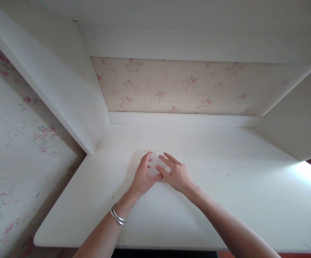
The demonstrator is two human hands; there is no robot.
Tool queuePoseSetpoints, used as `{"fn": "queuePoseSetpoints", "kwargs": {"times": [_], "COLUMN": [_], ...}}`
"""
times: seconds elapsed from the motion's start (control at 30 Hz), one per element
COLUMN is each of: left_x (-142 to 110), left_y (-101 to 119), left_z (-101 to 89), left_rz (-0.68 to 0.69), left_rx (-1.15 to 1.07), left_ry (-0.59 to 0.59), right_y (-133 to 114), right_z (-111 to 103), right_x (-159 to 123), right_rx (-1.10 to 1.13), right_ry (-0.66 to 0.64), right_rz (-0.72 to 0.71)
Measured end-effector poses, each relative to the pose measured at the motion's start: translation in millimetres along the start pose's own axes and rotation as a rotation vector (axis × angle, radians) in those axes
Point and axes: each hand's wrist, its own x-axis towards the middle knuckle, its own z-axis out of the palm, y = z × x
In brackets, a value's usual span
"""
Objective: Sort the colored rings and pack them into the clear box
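Note:
A small, see-through whitish container, seemingly plastic (156, 160), is between my two hands over the white desk top (91, 200). My left hand (145, 173) curls around its left and near side, and reddish fingertip-like spots show through the clear wall. From the right, my right hand (175, 173) lays its fingers over the container's top and right side. The two thumbs come close together at the near edge. Much of the container is covered by the fingers, so its exact kind and any lid cannot be made out.
White side panels (64, 79) and an overhead shelf (171, 39) enclose the desk at left, right and above. Flowered wallpaper (158, 86) shows at the back behind a low ledge (182, 119). Bright light falls on the desk's right corner.

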Motion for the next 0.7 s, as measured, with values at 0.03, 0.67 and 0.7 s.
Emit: {"fn": "queuePoseSetpoints", "kwargs": {"times": [0.03,0.67,0.7], "left_x": [0.5,-0.8,-0.1], "left_y": [-0.4,-6.4,-7.6], "left_z": [-1.0,-0.3,-0.6], "left_rz": [0.003,-0.009,0.002], "left_rx": [0.004,-0.272,-0.276], "left_ry": [0.019,-0.032,-0.021], "right_y": [-3.8,40.5,48.4], "right_z": [2.9,-16.8,-19.0], "right_x": [-1.1,5.4,4.3], "right_rx": [0.002,0.968,1.008], "right_ry": [-0.003,0.152,0.180], "right_rz": [-0.019,0.502,0.516]}}
